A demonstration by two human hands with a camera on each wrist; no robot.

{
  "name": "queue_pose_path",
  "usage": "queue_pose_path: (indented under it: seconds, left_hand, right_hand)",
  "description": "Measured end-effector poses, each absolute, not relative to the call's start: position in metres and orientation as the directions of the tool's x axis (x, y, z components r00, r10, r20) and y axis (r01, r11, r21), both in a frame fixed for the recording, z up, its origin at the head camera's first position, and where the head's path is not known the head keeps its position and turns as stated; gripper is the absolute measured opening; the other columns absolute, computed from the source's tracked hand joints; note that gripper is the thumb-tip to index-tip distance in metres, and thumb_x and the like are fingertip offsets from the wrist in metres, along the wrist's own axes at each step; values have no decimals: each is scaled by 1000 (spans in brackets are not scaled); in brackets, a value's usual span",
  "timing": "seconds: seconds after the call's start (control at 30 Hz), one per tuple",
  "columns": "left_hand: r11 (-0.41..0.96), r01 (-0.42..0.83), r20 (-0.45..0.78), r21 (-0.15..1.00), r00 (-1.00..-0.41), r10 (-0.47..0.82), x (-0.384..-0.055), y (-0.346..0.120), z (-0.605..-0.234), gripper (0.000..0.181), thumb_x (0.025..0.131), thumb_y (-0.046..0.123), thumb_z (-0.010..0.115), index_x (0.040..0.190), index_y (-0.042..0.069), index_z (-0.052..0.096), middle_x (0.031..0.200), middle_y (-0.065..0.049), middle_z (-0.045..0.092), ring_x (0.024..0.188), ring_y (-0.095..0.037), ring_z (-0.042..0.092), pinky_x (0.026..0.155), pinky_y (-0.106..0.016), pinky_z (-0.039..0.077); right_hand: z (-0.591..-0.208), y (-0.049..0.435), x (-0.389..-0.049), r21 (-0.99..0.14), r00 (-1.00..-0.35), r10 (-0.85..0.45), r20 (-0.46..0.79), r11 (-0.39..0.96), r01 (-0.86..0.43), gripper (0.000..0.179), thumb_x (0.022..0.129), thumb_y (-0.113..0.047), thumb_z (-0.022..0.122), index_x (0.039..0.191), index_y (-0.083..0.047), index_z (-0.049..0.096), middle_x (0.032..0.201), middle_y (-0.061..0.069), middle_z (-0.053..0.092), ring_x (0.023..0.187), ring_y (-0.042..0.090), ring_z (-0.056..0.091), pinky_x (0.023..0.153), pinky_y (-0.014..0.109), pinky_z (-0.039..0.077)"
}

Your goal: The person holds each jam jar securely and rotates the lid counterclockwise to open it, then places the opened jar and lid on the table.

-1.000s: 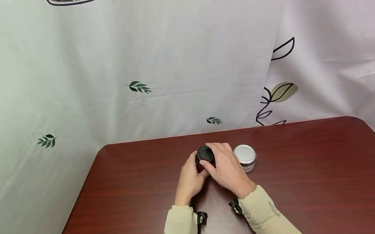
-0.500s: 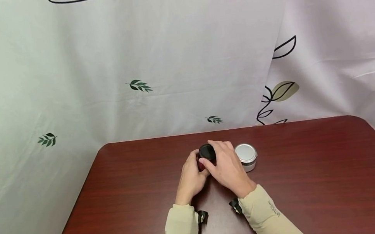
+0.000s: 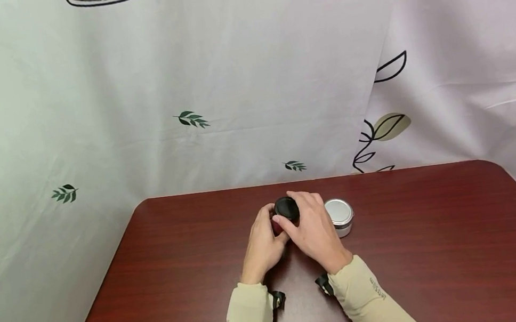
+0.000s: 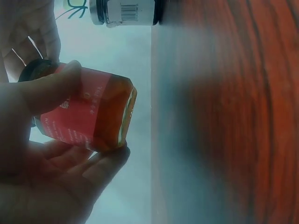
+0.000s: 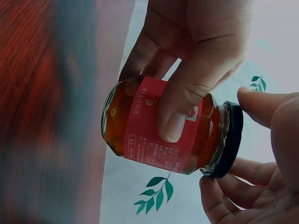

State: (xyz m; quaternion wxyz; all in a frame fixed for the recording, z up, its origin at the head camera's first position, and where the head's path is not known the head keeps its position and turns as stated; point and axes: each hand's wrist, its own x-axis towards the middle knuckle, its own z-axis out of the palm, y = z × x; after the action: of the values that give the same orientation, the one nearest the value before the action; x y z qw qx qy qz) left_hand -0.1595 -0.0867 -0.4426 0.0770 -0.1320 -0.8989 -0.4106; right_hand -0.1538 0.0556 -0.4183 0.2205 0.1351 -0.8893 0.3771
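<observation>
A small glass jar (image 5: 161, 126) of amber contents, with a red label and a black lid (image 5: 230, 140), is held tilted above the table. My left hand (image 3: 263, 245) grips its body, the thumb lying across the label in the left wrist view. At the other end, my right hand (image 3: 313, 229) pinches the lid between thumb and fingers, as the right wrist view shows. From the head view, the hands cover most of the jar, and only the black top and a little red are visible. The lid sits on the jar.
Just right of my right hand stands a round container with a silvery lid (image 3: 339, 212); its side bears a barcode label (image 4: 130, 11) in the left wrist view. The reddish-brown table (image 3: 433, 247) ends at a patterned white cloth (image 3: 247, 76).
The jar's black top has shifted slightly right and away from me, both hands still around it. The silvery-lidded container has stayed in place.
</observation>
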Motion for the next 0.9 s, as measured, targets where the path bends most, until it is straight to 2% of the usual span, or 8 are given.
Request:
queue_pose_path:
  seconds: [0.43,0.9]
  left_hand:
    - [648,310,267,695,-949,166,-159,-84,-441,52,90,18,73,134,0,52,129,-14,58,118,-29,58,102,-46,45]
    - [675,311,320,669,-940,116,-157,-83,-437,53,85,25,78,128,4,57,115,-12,69,98,-24,67,85,-41,54]
  right_hand:
    - [-416,56,-154,-637,-873,-27,487,673,-376,56,86,-31,80,126,4,64,123,18,64,111,36,53,96,46,45]
    - [-414,58,-153,-641,-870,-7,493,674,-368,53,89,-38,76,122,3,68,120,17,65,109,34,55,93,45,46]
